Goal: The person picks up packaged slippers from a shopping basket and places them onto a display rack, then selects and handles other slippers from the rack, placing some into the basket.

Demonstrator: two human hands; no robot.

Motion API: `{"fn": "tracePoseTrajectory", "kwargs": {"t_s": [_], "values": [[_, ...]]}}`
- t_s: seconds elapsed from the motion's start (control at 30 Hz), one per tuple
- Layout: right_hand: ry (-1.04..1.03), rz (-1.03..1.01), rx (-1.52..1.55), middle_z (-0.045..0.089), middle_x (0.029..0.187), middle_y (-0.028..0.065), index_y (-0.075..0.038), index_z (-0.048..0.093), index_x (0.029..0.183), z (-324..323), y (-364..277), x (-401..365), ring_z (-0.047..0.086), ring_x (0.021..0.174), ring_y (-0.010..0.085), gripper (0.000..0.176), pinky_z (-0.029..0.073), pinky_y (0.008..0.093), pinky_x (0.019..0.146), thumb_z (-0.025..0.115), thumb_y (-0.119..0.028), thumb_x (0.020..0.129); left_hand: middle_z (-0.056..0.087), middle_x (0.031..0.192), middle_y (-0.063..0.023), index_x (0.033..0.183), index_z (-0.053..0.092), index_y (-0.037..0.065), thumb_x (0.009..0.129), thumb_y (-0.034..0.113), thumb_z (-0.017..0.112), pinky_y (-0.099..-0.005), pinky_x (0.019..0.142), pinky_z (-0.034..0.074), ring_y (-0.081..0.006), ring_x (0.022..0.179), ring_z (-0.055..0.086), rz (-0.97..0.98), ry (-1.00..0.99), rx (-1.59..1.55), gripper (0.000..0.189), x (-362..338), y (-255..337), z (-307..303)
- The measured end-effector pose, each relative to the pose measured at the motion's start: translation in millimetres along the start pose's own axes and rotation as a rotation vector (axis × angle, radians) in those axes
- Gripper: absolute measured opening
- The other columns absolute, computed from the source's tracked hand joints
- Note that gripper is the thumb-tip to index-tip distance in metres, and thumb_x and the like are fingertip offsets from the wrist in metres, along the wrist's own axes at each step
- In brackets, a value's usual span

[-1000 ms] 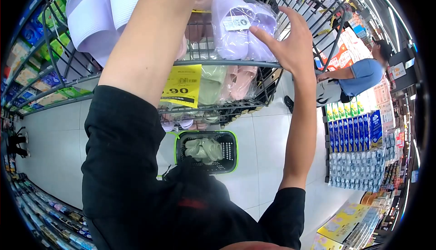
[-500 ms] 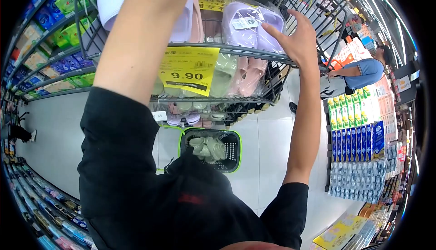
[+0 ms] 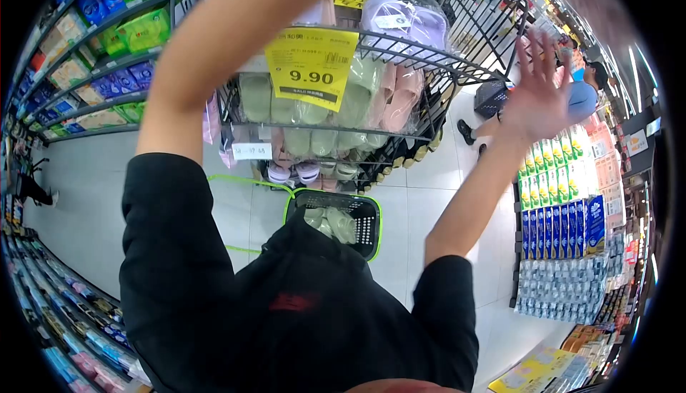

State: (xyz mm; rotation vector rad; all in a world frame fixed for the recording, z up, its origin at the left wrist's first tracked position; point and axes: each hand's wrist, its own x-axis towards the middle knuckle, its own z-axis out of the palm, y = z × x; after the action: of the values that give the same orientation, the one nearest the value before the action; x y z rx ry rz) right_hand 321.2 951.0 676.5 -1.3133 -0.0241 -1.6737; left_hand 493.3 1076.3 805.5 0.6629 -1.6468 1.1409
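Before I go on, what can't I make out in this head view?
- Left hand: cut off by the top edge of the head view. Only the arm shows, so what it holds cannot be told.
- Right hand: motion-blurred. The fingers are spread, but finer detail is lost.
- Basket: its near side is hidden by the black shirt.
- White label: too small to read.

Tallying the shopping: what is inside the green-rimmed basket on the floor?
Pale green slippers lie in the basket; its near end is covered by the person's black shirt.
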Motion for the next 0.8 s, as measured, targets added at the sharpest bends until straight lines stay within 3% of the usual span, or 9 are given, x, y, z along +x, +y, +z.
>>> {"fn": "tracePoseTrajectory", "kwargs": {"t_s": [0.07,0.1,0.13,0.27,0.37,0.43,0.5,0.53,0.8], "values": [[-0.099,0.064,0.036,0.0,0.152,0.0403,0.005,0.0,0.151,-12,-61,-41,-0.001,0.143,0.0528,0.138,0.004,0.0704,0.113,0.048,-0.092,0.066,0.064,0.081,-0.0088,0.083,0.062,0.007,0.075,0.022,0.072,-0.0347,0.063,0.052,-0.0244,0.072,0.065,0.081,0.047,0.038,0.02,-41,43,15],[0.126,0.052,0.303,0.012,0.154,0.0356,0.005,0.017,0.151,-34,-72,-66,0.01,0.145,0.0474,0.126,0.013,0.0624,0.116,0.051,-0.086,0.071,0.061,0.073,-0.0008,0.076,0.061,0.013,0.079,0.021,0.066,-0.0271,0.062,0.051,-0.0134,0.069,0.061,0.15,0.122,0.102,0.01,-64,72,23],[0.36,0.173,-0.097,0.03,0.151,0.0266,0.003,0.033,0.146,-11,-95,-87,0.029,0.14,0.0381,0.104,0.026,0.05,0.115,0.053,-0.076,0.081,0.057,0.075,0.0017,0.071,0.056,0.018,0.074,0.025,0.065,-0.0267,0.057,0.05,-0.0127,0.068,0.06,0.178,0.244,0.097,0.011,-78,101,24],[0.313,0.316,0.384,0.038,0.146,0.0224,0.001,0.037,0.144,-96,-114,-172,0.039,0.132,0.0342,0.09,0.033,0.0456,0.11,0.053,-0.067,0.086,0.066,0.087,-0.0078,0.076,0.054,0.006,0.085,0.017,0.059,-0.0331,0.068,0.053,-0.0243,0.078,0.066,0.322,0.113,-0.112,0.014,-151,187,39],[0.197,0.563,0.727,0.045,0.143,0.0192,-0.001,0.04,0.143,-153,-119,-229,0.046,0.126,0.0313,0.08,0.038,0.0423,0.107,0.052,-0.06,0.09,0.066,0.099,-0.0112,0.09,0.061,0.005,0.086,0.013,0.059,-0.0369,0.084,0.053,-0.0267,0.092,0.066,0.1,-0.06,-0.418,0.01,-220,235,43],[0.858,0.581,-0.181,0.053,0.135,0.0174,-0.001,0.047,0.138,-188,-113,-268,0.054,0.121,0.0299,0.061,0.044,0.0446,0.101,0.05,-0.044,0.094,0.064,0.111,-0.0128,0.099,0.062,0.004,0.086,0.014,0.06,-0.0407,0.093,0.049,-0.0278,0.105,0.062,-0.024,-0.284,-0.565,0.016,-268,260,42],[0.632,0.769,0.604,0.053,0.137,0.0147,-0.003,0.047,0.138,-230,-104,-315,0.053,0.124,0.0298,0.05,0.043,0.0479,0.104,0.048,-0.031,0.097,0.062,0.117,-0.0136,0.104,0.062,0.003,0.086,0.014,0.06,-0.0426,0.098,0.046,-0.0281,0.112,0.059,-0.099,-0.419,-0.642,0.021,-317,286,36],[0.905,0.841,0.305,0.053,0.138,0.0148,-0.005,0.045,0.14,-220,-92,-328,0.052,0.125,0.0291,0.049,0.043,0.0486,0.105,0.051,-0.026,0.095,0.06,0.121,-0.0145,0.107,0.062,0.003,0.085,0.014,0.061,-0.0436,0.1,0.044,-0.029,0.116,0.056,-0.247,-0.577,-0.627,0.025,-340,298,30],[1.028,1.242,0.226,0.059,0.126,0.013,-0.004,0.052,0.127,-279,31,-505,0.056,0.118,0.0272,0.043,0.046,0.0425,0.102,0.059,-0.026,0.091,0.055,0.129,-0.0172,0.127,0.053,0.001,0.079,0.021,0.07,-0.0462,0.106,0.037,-0.0356,0.128,0.047,-0.888,-1.306,-0.718,0.055,-465,362,-17]]}}
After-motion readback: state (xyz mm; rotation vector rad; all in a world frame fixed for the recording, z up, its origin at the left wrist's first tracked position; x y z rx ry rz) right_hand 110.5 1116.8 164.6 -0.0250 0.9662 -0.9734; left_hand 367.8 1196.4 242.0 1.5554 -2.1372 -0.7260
